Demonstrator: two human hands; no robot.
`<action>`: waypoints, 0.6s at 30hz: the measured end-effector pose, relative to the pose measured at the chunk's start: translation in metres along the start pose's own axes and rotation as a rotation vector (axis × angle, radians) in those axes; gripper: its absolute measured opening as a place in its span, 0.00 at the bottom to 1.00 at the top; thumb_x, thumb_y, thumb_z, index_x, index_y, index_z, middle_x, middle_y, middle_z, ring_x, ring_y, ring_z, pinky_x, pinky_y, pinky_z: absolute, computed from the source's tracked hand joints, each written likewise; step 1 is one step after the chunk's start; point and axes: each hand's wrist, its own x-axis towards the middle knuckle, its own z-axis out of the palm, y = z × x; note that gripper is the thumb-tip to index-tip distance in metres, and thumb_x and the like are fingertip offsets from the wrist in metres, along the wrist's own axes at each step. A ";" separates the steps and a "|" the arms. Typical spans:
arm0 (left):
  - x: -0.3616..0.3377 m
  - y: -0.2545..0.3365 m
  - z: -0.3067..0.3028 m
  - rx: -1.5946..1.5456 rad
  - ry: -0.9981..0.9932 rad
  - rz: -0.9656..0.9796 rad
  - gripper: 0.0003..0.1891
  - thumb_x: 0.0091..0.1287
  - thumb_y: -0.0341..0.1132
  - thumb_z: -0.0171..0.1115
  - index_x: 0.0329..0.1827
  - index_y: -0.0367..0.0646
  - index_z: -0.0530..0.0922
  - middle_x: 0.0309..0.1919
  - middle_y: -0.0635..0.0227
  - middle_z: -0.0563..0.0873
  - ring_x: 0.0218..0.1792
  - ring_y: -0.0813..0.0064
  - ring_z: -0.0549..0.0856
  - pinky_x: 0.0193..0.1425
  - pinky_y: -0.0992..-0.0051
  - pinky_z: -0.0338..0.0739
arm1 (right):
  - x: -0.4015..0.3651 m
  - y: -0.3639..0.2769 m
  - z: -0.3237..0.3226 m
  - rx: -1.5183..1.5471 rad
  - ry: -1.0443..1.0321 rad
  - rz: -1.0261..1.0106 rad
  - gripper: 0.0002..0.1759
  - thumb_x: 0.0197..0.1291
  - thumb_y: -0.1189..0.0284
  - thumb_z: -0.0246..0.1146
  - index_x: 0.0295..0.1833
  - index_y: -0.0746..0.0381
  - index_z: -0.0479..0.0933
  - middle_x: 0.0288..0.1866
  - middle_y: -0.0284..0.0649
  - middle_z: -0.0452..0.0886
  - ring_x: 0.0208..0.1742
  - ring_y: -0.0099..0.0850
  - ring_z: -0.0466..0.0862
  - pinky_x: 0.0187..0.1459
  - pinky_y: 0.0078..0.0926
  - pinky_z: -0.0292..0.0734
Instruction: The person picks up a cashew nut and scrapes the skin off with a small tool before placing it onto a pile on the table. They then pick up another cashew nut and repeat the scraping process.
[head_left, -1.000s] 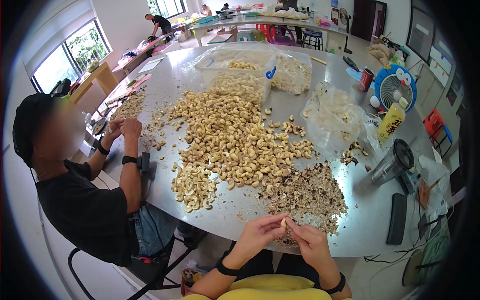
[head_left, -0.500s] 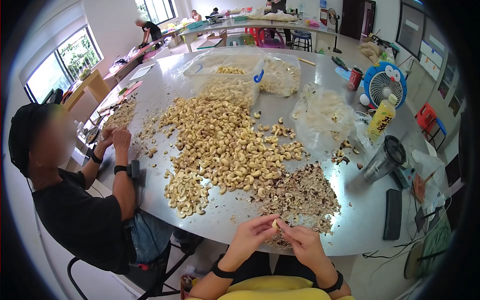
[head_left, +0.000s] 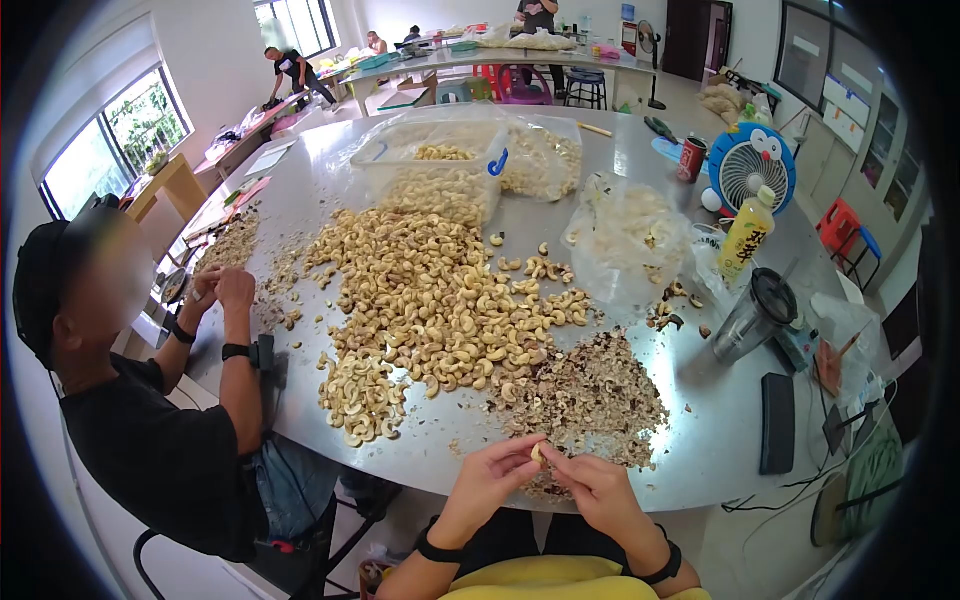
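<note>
A pale cashew nut is pinched between the fingertips of my left hand and my right hand, just above the table's near edge. Both hands are closed around it, thumbs and fingers meeting. Right beyond them spreads a layer of brown skin flakes and broken bits. A large heap of cashews covers the middle of the table, and a smaller, paler group of cashews lies at its near left.
Around the steel table stand a clear plastic bin, a plastic bag of nuts, a blue fan, a yellow bottle, a tumbler and a black case. A co-worker sits at the left, hands over flakes.
The view has shifted slightly, so everything on the table sits a little further left. My hands stay together on the cashew nut, with small finger movements.
</note>
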 end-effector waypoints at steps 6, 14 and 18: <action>0.000 0.001 0.000 -0.011 -0.012 -0.009 0.19 0.60 0.25 0.60 0.56 0.36 0.72 0.43 0.68 0.79 0.43 0.81 0.77 0.48 0.82 0.72 | 0.001 0.000 0.000 -0.016 -0.009 -0.008 0.27 0.52 0.79 0.60 0.59 0.47 0.72 0.26 0.40 0.76 0.25 0.34 0.77 0.27 0.26 0.73; 0.000 0.000 0.003 -0.004 0.028 0.015 0.19 0.59 0.24 0.61 0.55 0.35 0.72 0.43 0.68 0.79 0.43 0.81 0.78 0.50 0.81 0.73 | 0.000 0.003 -0.003 -0.042 0.003 -0.026 0.24 0.54 0.76 0.60 0.58 0.51 0.72 0.24 0.41 0.73 0.22 0.36 0.74 0.26 0.27 0.70; 0.001 0.000 0.004 -0.032 0.013 0.060 0.19 0.59 0.22 0.59 0.55 0.32 0.71 0.44 0.65 0.79 0.43 0.79 0.79 0.49 0.81 0.74 | 0.003 0.000 -0.006 0.011 0.055 0.018 0.24 0.55 0.76 0.59 0.60 0.55 0.70 0.24 0.41 0.72 0.22 0.35 0.72 0.26 0.26 0.69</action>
